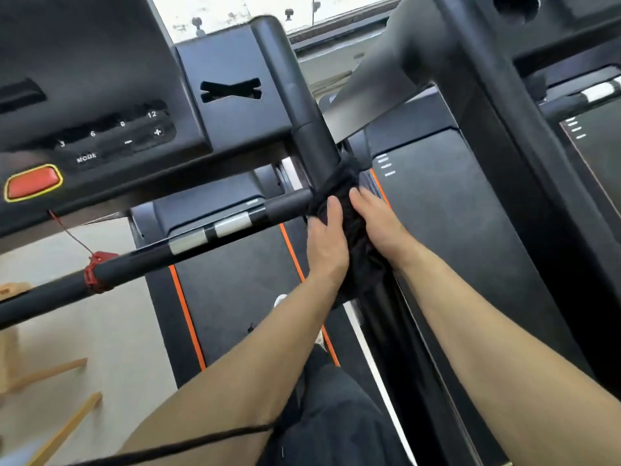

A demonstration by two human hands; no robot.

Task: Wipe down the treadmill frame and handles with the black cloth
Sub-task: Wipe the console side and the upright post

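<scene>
The black cloth (pixel 349 223) is wrapped around the right side handle of the treadmill, just below where the frame upright (pixel 302 105) meets the horizontal handlebar (pixel 188 243). My left hand (pixel 327 240) grips the cloth from the left, fingers curled over it. From the right, my right hand (pixel 376 216) holds the same cloth. Part of the cloth hangs down between my wrists. The handle under the cloth is hidden.
The console (pixel 84 122) with its speed buttons and red stop button (pixel 33 181) sits upper left. A red safety clip (pixel 97 272) is tied on the handlebar. Below lies the orange-edged belt (pixel 242 290). A second treadmill (pixel 470 213) stands close on the right. Wooden pieces (pixel 50 375) lie on the floor at left.
</scene>
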